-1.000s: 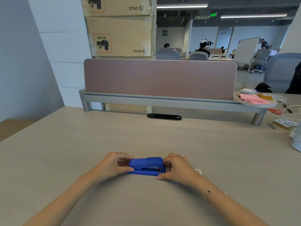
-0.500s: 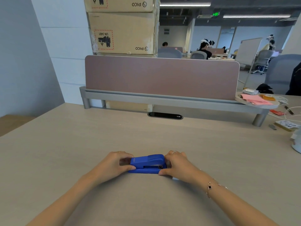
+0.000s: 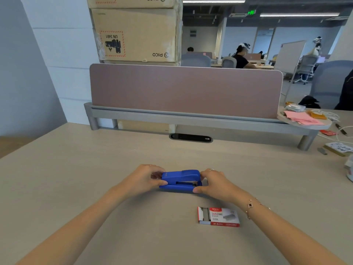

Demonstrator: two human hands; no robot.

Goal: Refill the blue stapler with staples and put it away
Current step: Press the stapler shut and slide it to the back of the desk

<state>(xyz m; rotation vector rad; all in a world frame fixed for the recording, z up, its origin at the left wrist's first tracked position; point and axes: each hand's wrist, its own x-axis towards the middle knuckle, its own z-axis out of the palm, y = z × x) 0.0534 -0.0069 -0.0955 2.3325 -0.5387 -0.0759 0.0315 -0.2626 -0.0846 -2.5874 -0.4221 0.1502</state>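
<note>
The glossy plastic stapler (image 3: 181, 180) is solid blue with a silver metal tip. The small cardboard staple box (image 3: 219, 216) is red and grey; the wooden desk (image 3: 76, 178) is pale beige.

An open-plan office: beyond the hands a desk (image 3: 76, 169) with a divider screen (image 3: 185, 90), office chairs (image 3: 305, 64) and whiteboard (image 3: 288, 56) farther back.

I see a pale wood-grain table (image 3: 76, 178) backed by a mauve fabric divider panel (image 3: 185, 90). Stacked brown cardboard boxes (image 3: 137, 35) rise behind it, under long ceiling strip lights (image 3: 298, 14).
</note>
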